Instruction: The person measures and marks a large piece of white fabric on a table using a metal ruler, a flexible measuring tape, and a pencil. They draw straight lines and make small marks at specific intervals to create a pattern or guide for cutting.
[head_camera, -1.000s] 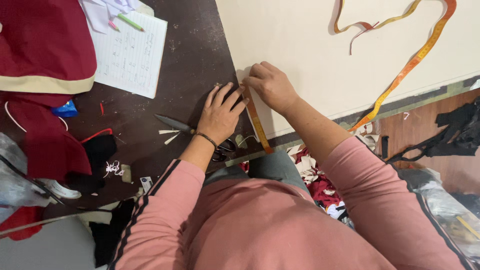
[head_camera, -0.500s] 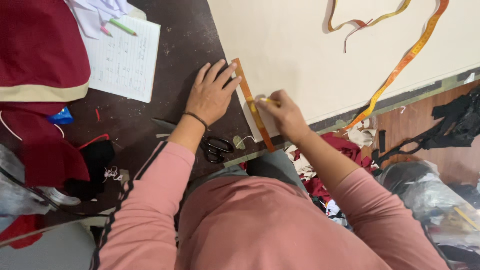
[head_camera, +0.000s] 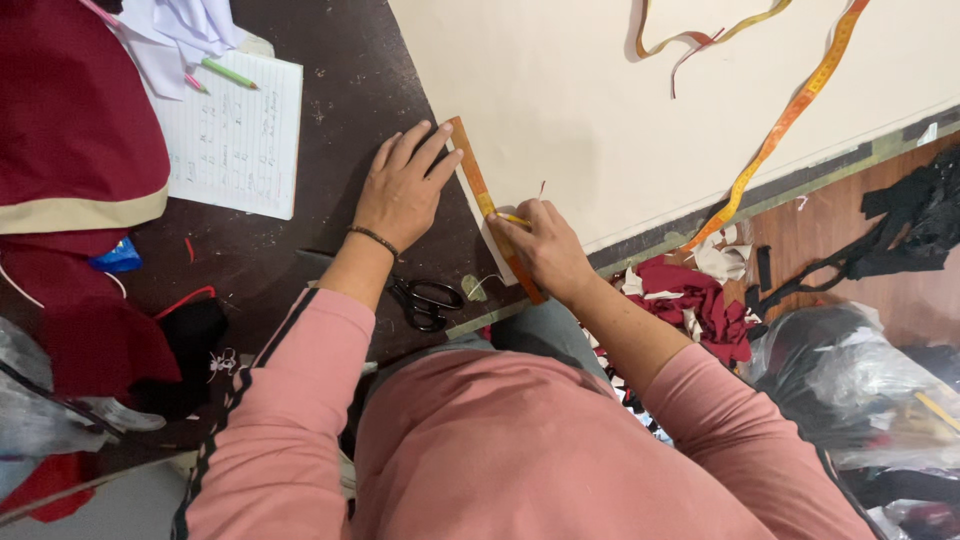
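Dark brown, the surface (head_camera: 330, 130) carries a large sheet of cream material (head_camera: 620, 110) whose left edge runs diagonally toward the person. Along that edge lies an orange ruler (head_camera: 478, 185). The left hand (head_camera: 400, 190) rests flat beside it, fingers (head_camera: 425, 150) spread open and holding nothing, their tips touching the ruler's upper end to pin it down. The right hand (head_camera: 545, 250) sits on the ruler's lower part, its fingers pinched shut around a yellow pencil (head_camera: 512, 218) whose tip meets the cream material just beside the ruler.

Half a second ago the left hand lay the same way at the ruler's top and the right hand already held the pencil at the ruler; now the right hand sits slightly lower along the edge. A second ago the left hand was lower on the dark surface, and the ruler stood nearer the surface's front edge.

Black-handled scissors (head_camera: 425, 300) lie near the front edge, just below the left wrist. A lined notebook (head_camera: 235, 140) with a green pencil (head_camera: 230, 73) on it lies to the left, beside dark red fabric (head_camera: 70, 110). An orange measuring tape (head_camera: 790, 115) trails across the cream material, well apart from both hands.
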